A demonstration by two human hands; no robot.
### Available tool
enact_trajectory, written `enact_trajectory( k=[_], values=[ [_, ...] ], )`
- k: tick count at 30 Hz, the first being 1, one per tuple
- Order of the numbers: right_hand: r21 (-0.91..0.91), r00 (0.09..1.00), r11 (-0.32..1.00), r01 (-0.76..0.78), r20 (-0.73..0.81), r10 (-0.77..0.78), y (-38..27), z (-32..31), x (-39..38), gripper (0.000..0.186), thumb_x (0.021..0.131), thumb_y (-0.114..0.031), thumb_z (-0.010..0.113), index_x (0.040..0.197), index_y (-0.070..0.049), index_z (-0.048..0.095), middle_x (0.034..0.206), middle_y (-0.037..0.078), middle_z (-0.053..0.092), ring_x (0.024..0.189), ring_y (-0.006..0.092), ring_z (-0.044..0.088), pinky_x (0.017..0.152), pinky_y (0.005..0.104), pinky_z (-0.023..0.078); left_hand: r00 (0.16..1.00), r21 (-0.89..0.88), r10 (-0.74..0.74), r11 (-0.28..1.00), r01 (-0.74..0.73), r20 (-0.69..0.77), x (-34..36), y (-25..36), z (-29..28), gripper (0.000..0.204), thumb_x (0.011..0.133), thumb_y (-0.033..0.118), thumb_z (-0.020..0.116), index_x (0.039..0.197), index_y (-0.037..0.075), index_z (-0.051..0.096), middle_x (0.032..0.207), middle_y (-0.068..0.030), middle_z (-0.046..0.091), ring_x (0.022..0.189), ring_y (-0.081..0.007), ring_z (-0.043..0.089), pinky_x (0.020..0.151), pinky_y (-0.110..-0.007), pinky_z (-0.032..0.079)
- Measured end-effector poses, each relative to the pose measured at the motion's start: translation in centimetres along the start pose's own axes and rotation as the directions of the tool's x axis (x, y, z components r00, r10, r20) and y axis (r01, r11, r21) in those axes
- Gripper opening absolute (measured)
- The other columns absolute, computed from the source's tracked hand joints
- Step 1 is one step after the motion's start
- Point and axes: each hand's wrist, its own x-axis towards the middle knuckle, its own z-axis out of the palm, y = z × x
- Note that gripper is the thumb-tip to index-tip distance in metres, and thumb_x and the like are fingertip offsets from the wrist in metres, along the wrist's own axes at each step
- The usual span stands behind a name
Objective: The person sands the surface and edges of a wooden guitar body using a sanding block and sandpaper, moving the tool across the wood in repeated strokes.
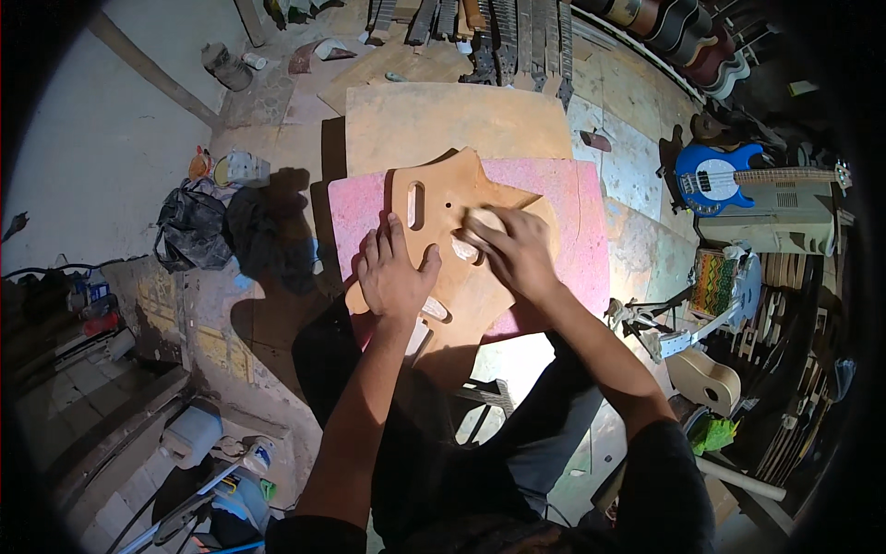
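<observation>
A bare wooden electric guitar body (452,175) lies flat in front of me, with several slots and holes cut into it. My left hand (397,277) rests on its left part, fingers spread and pressing on the wood. On the right side of the body, my right hand (524,254) is closed over a pale, rounded pad or block (484,222), which touches the surface. Motion blurs this hand slightly, and its fingers hide part of the pad, so its exact kind is unclear. Under the guitar body is a pink sheet (583,217).
A tan board (461,111) extends beyond the pink sheet. Guitar necks (526,46) lie at the far side. To the right are a blue electric bass (715,180), an unfinished acoustic body (706,380) and stacked wooden parts. At left sits a black bag (189,226).
</observation>
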Motion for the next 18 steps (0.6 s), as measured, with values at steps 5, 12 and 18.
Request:
enact_trajectory(
  k=[5,12,18],
  values=[
    [0.063,1.000,0.998,0.007,0.007,-0.008,-1.3,1.6,1.7,0.045,0.092,-0.019,0.080,0.137,-0.025,0.074,0.143,0.009,0.064,0.128,0.0326,0.059,0.110,0.0493,0.040,1.000,0.001,0.008,1.000,-0.008,0.008,-0.2,-0.8,-0.2,0.086,0.094,0.053,0.069,0.158,0.000,0.048,0.152,-0.0212,0.060,0.140,-0.0366,0.056,0.112,-0.052,0.044],
    [0.012,0.999,1.000,0.010,0.031,-0.010,-0.5,0.2,0.1,0.044,0.091,-0.020,0.081,0.135,-0.025,0.075,0.144,0.009,0.064,0.128,0.0311,0.060,0.109,0.0490,0.040,1.000,0.014,0.003,1.000,-0.003,-0.011,-0.1,-0.4,-0.2,0.086,0.094,0.053,0.069,0.158,-0.001,0.048,0.150,-0.0203,0.062,0.140,-0.0364,0.055,0.111,-0.053,0.044],
    [0.084,0.994,0.994,0.070,0.075,-0.076,0.2,0.0,-0.4,0.047,0.091,-0.018,0.081,0.136,-0.025,0.075,0.143,0.008,0.065,0.131,0.0310,0.059,0.110,0.0483,0.041,1.000,0.026,0.025,0.999,-0.025,-0.014,0.0,-0.8,0.0,0.086,0.095,0.053,0.068,0.158,-0.001,0.048,0.147,-0.0227,0.063,0.140,-0.0369,0.055,0.112,-0.053,0.044]
  ],
)
